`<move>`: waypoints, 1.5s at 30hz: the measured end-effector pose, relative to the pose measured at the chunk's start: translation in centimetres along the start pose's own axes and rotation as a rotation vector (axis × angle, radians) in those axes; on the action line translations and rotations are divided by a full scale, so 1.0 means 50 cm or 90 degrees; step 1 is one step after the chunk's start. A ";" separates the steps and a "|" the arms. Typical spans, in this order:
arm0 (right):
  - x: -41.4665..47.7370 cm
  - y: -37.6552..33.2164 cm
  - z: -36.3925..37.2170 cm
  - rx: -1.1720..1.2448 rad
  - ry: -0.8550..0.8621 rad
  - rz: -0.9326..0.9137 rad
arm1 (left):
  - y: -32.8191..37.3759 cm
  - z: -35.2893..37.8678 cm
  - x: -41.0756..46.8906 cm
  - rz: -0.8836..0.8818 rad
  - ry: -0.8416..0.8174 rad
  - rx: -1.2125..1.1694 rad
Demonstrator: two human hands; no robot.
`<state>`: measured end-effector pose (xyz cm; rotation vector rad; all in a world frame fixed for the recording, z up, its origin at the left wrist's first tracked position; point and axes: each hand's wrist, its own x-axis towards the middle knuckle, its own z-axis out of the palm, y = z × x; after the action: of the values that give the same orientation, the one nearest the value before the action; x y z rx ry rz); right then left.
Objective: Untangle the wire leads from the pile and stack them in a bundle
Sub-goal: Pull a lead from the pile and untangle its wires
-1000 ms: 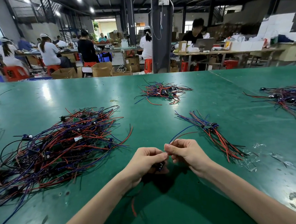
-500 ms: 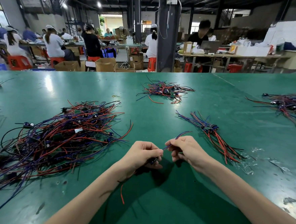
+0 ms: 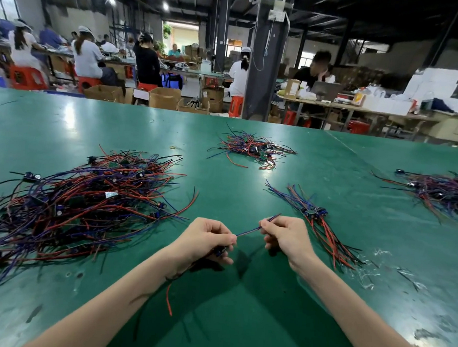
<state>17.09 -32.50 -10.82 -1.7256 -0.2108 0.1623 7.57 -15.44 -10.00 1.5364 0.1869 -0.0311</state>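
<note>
A big tangled pile of red, blue and black wire leads (image 3: 84,204) lies on the green table (image 3: 239,323) to my left. A small straightened bundle of leads (image 3: 314,217) lies to the right of my hands. My left hand (image 3: 207,239) grips one wire lead (image 3: 248,232) at its small dark component, and a red tail hangs below my wrist. My right hand (image 3: 285,237) pinches the blue and red strands of the same lead, which stretch taut between both hands just above the table.
A second small pile of leads (image 3: 251,149) lies further back in the middle, and another heap (image 3: 446,191) sits at the right edge. Scraps of clear plastic (image 3: 369,275) lie near the right forearm. People work at benches beyond the table.
My hands have drawn apart, and the lead's strands now stretch straight between them. More of the red tail hangs below my left wrist.
</note>
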 end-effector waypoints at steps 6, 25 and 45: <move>-0.008 -0.001 0.023 -0.385 0.027 -0.294 | -0.001 -0.003 0.001 -0.017 -0.004 0.005; 0.003 0.001 -0.015 -0.332 0.084 -0.343 | 0.008 -0.005 -0.011 0.020 -0.025 0.020; 0.003 -0.017 -0.025 -0.104 0.104 -0.181 | 0.018 0.003 -0.024 0.020 -0.101 -0.002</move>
<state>17.48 -33.52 -9.77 -1.8395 -0.3536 -0.2094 6.52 -15.69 -8.96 1.5255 0.0358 -0.1270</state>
